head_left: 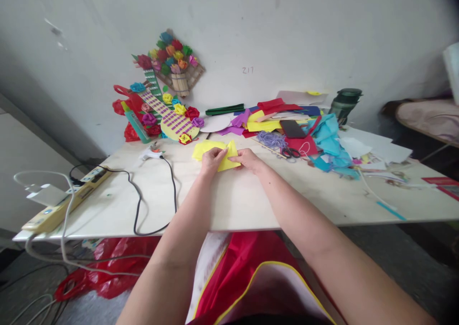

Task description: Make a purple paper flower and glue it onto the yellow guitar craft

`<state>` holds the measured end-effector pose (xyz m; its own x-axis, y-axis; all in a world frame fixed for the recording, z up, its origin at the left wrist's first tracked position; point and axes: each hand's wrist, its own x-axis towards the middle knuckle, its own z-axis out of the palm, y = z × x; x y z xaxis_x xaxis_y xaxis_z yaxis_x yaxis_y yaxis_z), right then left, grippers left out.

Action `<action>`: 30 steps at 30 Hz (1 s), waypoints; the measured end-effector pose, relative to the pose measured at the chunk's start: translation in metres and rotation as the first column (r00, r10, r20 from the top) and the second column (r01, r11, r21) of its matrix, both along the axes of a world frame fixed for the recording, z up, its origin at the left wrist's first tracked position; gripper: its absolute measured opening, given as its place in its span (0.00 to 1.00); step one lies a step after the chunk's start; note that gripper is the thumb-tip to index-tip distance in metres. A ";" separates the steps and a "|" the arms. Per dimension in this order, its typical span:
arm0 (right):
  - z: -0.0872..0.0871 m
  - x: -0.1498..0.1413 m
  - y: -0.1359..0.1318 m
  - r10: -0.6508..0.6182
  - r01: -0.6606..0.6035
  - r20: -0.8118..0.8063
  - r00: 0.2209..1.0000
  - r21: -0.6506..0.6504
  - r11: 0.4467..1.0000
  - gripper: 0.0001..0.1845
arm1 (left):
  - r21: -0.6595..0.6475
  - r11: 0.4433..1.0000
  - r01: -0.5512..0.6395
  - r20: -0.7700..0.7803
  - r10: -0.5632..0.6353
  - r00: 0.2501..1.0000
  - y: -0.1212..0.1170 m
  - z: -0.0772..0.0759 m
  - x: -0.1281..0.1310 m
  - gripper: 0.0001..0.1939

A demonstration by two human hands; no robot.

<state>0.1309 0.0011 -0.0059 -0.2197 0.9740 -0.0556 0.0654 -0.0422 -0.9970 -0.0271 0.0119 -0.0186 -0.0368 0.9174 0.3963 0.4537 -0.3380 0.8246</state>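
Yellow crepe paper (230,158), one folded piece: lies between the two hands, just above the counter (247,200), its top corner peaked upward. Left hand (212,160): thumb and fingers pinched on the paper's near left side. Right hand (248,161): thumb and fingers closed on its right edge. A further yellow sheet (205,148) spreads behind and left of the left hand; whether it joins the held piece cannot be told.

Counter, left: a white glue gun (151,154) with black cord; a cream power strip (66,201) bearing a white charger (47,195); a green glue bottle (136,124), upright and tilted.

Counter, rear left: paper flowers in red, yellow, purple and blue around a woven paper guitar shape (172,117). Against the wall: a woven diamond panel (194,80) with a paper bouquet (173,52).

Counter, right of the hands: purple yarn (271,139), black-handled scissors (291,153), a dark smartphone (292,129) on coloured paper, crumpled turquoise crepe paper (330,141), white paper scraps. Rear right: one dark green bottle (344,106).

Below the counter, left: a red plastic bag (114,263).
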 end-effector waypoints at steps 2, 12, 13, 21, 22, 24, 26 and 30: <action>-0.001 -0.001 0.000 0.024 -0.024 0.002 1.000 0.004 1.000 0.10 | 0.050 0.998 -0.026 -0.053 0.028 0.998 0.000 -0.001 0.001 0.19; -0.004 -0.002 0.002 0.040 -0.040 0.007 0.999 0.018 0.999 0.12 | 0.137 0.987 -0.083 -0.200 0.110 0.974 0.001 -0.002 0.002 0.18; -0.004 -0.002 0.001 0.043 -0.043 0.009 0.999 0.020 0.999 0.12 | 0.130 0.987 -0.093 -0.187 0.117 0.975 0.001 -0.002 0.002 0.17; -0.002 0.000 0.000 0.104 -0.104 -0.083 0.991 0.007 0.995 0.11 | 0.106 0.992 -0.074 -0.166 0.091 0.982 -0.001 0.001 0.003 0.24; -0.001 0.000 0.000 0.105 -0.105 -0.111 0.988 0.005 0.994 0.10 | 0.095 0.994 -0.058 -0.149 0.072 0.986 -0.001 0.001 0.003 0.24; 0.000 0.001 0.000 0.104 -0.106 -0.161 0.982 -0.005 0.994 0.07 | 0.072 0.997 -0.030 -0.119 0.039 0.992 -0.002 0.002 0.003 0.24; 0.000 0.002 0.001 0.106 -0.110 -0.182 0.978 -0.014 0.994 0.05 | 0.052 0.999 -0.017 -0.098 0.022 0.995 -0.004 0.003 0.003 0.24; -0.001 0.002 0.002 0.113 -0.115 -0.167 0.979 -0.005 0.993 0.05 | 0.026 1.000 -0.012 -0.075 0.014 0.997 -0.006 0.006 0.004 0.24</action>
<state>0.1328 0.0027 -0.0066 -0.3367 0.9413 -0.0232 -0.0963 -0.0589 -0.9936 -0.0228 0.0056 -0.0130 -0.0181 0.9066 0.4215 0.5187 -0.3519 0.7792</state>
